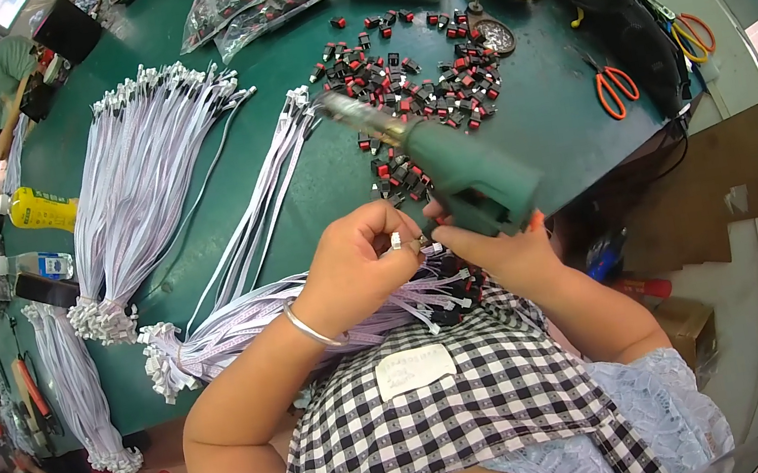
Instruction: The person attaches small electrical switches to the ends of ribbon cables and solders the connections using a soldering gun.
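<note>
One plug [396, 241] is in your left grip [358, 262], a heat gun [469, 161] in your right grip [512, 261]; bare tabletop [574, 144] borders the right edge.

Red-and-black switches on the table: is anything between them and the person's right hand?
Yes: in this view the green gun-shaped tool, blurred, slants between the right hand and the switches. How high it hangs, I can't tell.
</note>
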A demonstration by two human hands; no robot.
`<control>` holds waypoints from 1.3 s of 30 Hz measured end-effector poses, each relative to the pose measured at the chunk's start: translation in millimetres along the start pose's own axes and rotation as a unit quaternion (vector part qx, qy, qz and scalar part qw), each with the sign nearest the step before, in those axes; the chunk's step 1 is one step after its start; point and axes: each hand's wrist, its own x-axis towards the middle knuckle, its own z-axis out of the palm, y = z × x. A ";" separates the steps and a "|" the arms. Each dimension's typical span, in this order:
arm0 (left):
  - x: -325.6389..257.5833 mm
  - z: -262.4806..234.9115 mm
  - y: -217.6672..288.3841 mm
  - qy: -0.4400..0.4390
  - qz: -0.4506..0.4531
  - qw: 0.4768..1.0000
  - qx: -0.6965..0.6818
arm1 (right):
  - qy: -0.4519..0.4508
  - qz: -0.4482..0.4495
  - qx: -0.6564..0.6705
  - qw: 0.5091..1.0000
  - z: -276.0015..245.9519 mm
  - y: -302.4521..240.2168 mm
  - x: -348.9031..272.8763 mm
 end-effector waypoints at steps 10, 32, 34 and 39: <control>-7.7 -8.3 4.6 0.041 0.040 0.964 0.258 | 0.001 0.065 -0.043 0.997 -8.8 1.9 3.0; -1.2 1.1 1.5 0.079 0.079 0.980 0.166 | 0.030 0.042 0.045 0.998 -5.8 8.5 0.6; -2.7 0.4 2.7 0.088 0.079 0.979 0.165 | 0.022 0.025 0.163 0.986 -22.2 4.0 6.2; -9.7 -3.5 -2.9 0.044 0.196 0.932 0.303 | 0.000 -0.243 0.137 0.960 -83.8 -39.7 22.3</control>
